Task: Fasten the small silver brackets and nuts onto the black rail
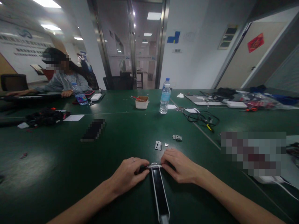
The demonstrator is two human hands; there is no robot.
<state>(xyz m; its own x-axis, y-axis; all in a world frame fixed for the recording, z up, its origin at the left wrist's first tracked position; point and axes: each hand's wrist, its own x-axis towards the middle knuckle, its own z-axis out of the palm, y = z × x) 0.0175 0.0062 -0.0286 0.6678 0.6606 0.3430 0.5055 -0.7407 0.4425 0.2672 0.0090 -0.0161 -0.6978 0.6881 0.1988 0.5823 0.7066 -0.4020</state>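
Note:
A long, narrow frame point(160, 193) with pale edges and a dark middle lies lengthwise in front of me. Across its far end runs a thin metal rod point(154, 166). My left hand point(129, 172) is closed in a pinch at the rod's left end, where a dark part shows between thumb and fingers. On the opposite side, my right hand point(178, 165) pinches the rod's right end, its fingertips partly hidden. Just beyond the hands are a flat metal bracket with holes point(158, 145), two small washers point(166, 145) and a bent metal bracket point(177, 137).
The green table point(116, 137) also bears a dark blurred slab point(93, 130), a small open box point(142, 102), a water bottle point(165, 99) and black cables point(201, 118). A person point(63, 71) sits at the far left. Bags and parts point(257, 98) lie far right.

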